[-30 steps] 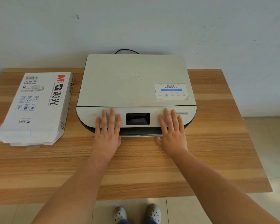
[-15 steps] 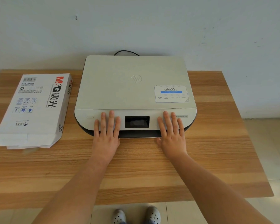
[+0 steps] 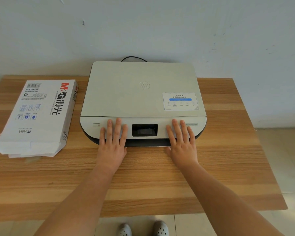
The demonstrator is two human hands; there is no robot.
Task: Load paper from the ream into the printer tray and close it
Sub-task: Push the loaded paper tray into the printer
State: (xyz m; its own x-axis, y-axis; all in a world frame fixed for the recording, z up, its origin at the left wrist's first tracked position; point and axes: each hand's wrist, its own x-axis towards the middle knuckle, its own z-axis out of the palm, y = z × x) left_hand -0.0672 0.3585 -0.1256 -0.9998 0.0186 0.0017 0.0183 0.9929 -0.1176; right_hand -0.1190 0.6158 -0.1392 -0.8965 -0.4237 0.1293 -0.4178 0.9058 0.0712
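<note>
My left hand (image 3: 113,147) and right hand (image 3: 182,145) lie flat and spread, holding nothing, fingers on the front panel of the printer (image 3: 143,92) either side of its dark screen (image 3: 144,130). The printer sits mid-table (image 3: 228,167). The opened ream (image 3: 39,116) lies to its left.

A wooden table (image 3: 143,184) is set against a pale wall (image 3: 160,31), and grey clogs (image 3: 141,229) are seen on tiled floor (image 3: 283,159).
</note>
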